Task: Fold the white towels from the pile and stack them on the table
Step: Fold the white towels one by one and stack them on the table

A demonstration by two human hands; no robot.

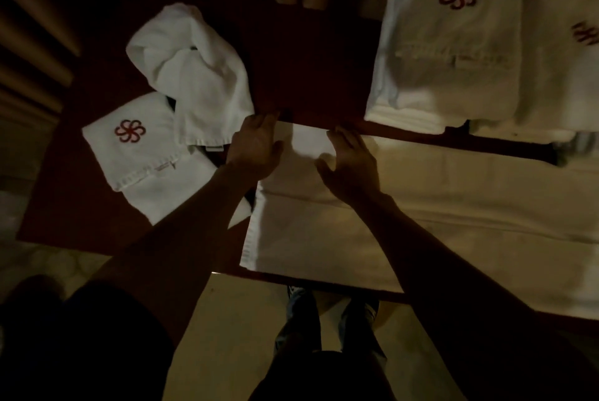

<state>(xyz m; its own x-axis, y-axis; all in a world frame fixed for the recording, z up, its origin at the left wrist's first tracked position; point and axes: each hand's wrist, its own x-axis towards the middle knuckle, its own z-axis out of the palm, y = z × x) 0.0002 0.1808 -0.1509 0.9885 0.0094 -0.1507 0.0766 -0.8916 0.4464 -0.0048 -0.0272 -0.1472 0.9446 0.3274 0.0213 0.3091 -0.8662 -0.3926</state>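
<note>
Towel [372,232] spread at near worktop [308,70] edge: soft, limp, likely light; best pinched at corners. Left hand [256,144] and right hand [351,162] apart, fingers straight, pressing its far end. Beyond, crumpled pile [191,73]; folded stack [453,53] far right.

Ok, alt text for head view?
The left hand and right hand lie flat on a white towel spread on a dark table. Left of it lie a crumpled towel and a folded towel with a red logo; a towel stack sits far right.

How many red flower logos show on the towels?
2: one on the left folded towel, one atop the upper-right stack. A blurred red mark at right is unclear; folds may hide more.
</note>
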